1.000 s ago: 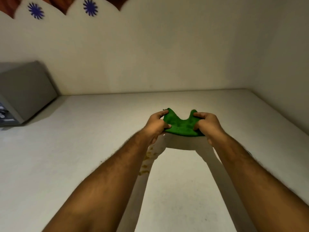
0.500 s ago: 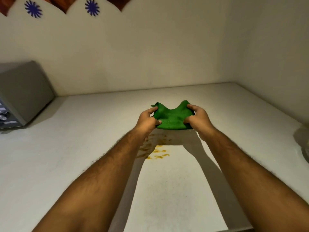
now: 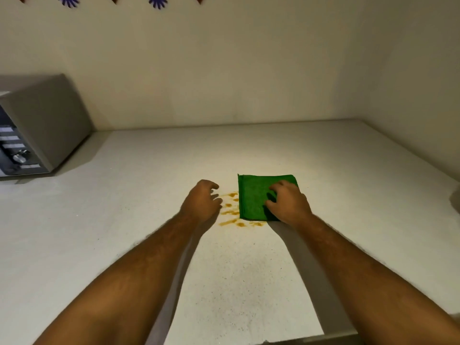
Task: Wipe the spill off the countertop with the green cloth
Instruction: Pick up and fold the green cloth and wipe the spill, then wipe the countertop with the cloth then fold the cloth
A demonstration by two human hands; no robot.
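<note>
The right hand (image 3: 288,205) lies palm down on the folded green cloth (image 3: 254,195), fingers spread and pressing it flat to the counter (image 3: 124,220). The left hand (image 3: 201,201) holds nothing, fingers loosely curled just left of the spill (image 3: 231,211). The orange-brown streaks lie between both hands, touching the cloth's left and near edges. A grey microwave (image 3: 42,125) stands far left against the wall.

Green cloth (image 3: 254,195), orange-brown spill (image 3: 230,212), speckled white countertop (image 3: 149,195).
</note>
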